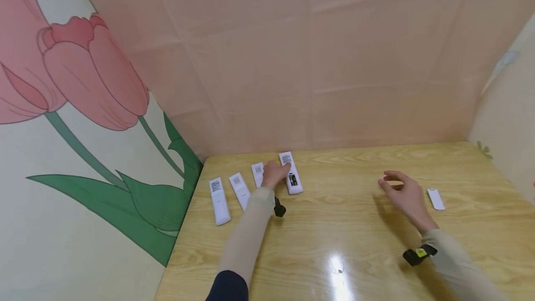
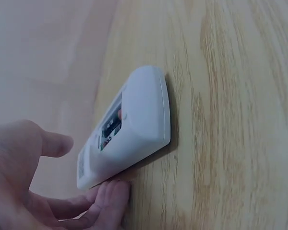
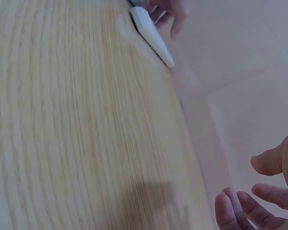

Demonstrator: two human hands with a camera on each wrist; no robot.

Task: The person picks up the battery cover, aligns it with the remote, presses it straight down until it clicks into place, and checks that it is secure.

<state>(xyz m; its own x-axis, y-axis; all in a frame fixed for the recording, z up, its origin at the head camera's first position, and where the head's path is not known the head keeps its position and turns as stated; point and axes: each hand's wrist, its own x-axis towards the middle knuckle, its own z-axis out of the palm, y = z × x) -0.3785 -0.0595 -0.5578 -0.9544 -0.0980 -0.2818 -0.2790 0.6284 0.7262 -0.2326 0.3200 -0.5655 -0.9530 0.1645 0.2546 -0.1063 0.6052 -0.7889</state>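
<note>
A white remote control [image 1: 291, 166] lies back side up near the table's far edge, its battery compartment [image 2: 112, 125] uncovered with dark batteries inside. My left hand [image 1: 276, 173] is at its left side. In the left wrist view, the fingertips [image 2: 114, 197] are right at the remote's lower edge, while the thumb [image 2: 57, 143] stands apart from it. Over the right part of the table hovers my right hand [image 1: 404, 195], fingers loosely bent and nothing between them. Just right of that hand lies a small white cover [image 1: 436, 199].
Three more white remotes lie to the left: the outermost remote [image 1: 219, 201], a middle remote [image 1: 240, 189], and a third remote [image 1: 257, 173] partly hidden behind my left hand. A pinkish sheet [image 1: 309, 82] hangs behind the wooden table [image 1: 334, 226]; a flower-painted wall [image 1: 92, 226] borders its left.
</note>
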